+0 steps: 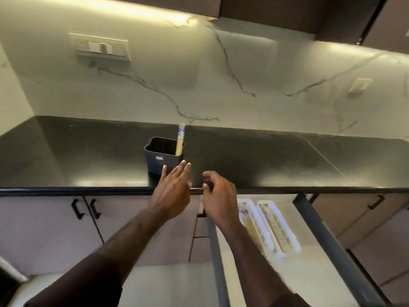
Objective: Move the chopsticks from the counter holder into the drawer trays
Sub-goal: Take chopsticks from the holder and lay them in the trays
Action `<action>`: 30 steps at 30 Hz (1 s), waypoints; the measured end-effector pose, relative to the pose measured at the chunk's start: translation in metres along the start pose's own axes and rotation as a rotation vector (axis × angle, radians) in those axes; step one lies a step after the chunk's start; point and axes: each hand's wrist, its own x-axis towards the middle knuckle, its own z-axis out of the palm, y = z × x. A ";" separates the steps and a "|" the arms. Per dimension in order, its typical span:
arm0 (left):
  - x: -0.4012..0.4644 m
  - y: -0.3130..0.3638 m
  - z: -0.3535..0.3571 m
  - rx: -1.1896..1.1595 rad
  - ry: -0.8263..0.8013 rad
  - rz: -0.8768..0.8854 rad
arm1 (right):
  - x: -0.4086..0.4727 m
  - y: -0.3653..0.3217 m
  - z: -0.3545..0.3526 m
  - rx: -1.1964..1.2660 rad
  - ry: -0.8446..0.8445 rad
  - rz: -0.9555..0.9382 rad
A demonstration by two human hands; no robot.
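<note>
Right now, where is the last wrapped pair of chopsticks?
The wrapped pair of wooden chopsticks stands upright in the right corner of the black square plastic holder on the dark counter, just beyond the left hand.

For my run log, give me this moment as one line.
left hand: open, reaching toward holder | right hand: loosely curled, empty | chopsticks: one wrapped pack in holder | drawer trays: open, holding packs

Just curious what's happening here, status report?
Left hand open, near holder. Right hand empty. One chopstick packet left. Nothing blocking.
</note>
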 end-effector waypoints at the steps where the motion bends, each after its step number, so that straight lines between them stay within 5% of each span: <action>1: 0.002 -0.016 -0.008 0.011 0.004 0.002 | 0.003 -0.010 0.014 0.013 -0.005 0.007; 12: 0.049 -0.165 -0.061 0.030 -0.061 -0.029 | 0.065 -0.087 0.126 0.031 -0.016 0.045; 30: 0.214 -0.201 -0.004 -0.075 -0.112 -0.073 | 0.230 -0.033 0.166 -0.032 0.014 0.136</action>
